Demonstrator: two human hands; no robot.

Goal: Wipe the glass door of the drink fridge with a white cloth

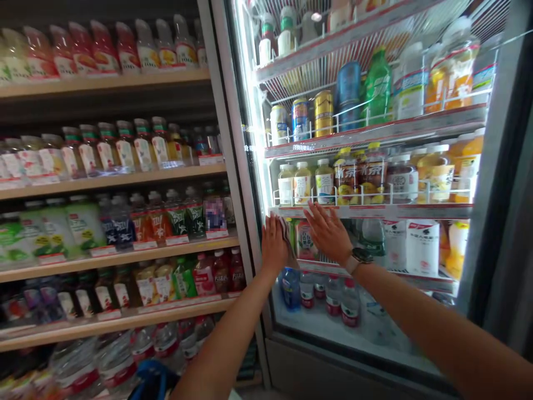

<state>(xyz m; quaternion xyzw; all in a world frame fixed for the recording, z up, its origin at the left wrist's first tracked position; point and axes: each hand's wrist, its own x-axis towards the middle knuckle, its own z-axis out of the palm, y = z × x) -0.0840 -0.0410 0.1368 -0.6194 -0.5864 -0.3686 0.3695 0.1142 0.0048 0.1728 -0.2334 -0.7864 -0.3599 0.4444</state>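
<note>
Two hands flat on the glass door point(375, 328) of a drinks cooler, both open, fingers spread. Left hand point(273, 244) presses a pale cloth point(288, 244) to the glass, its long axis roughly upright, hanging down beside the palm. Right hand point(327, 232) just beside it, watch point(360, 257) on wrist. Wooden shelves point(104, 178) of bottled drinks point(144, 153) stand left.

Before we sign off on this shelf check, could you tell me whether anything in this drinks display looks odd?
Yes: a bottle on the wooden shelf beside the cooler has a pixelated patch over its label, unlike its neighbours' readable labels.
</note>
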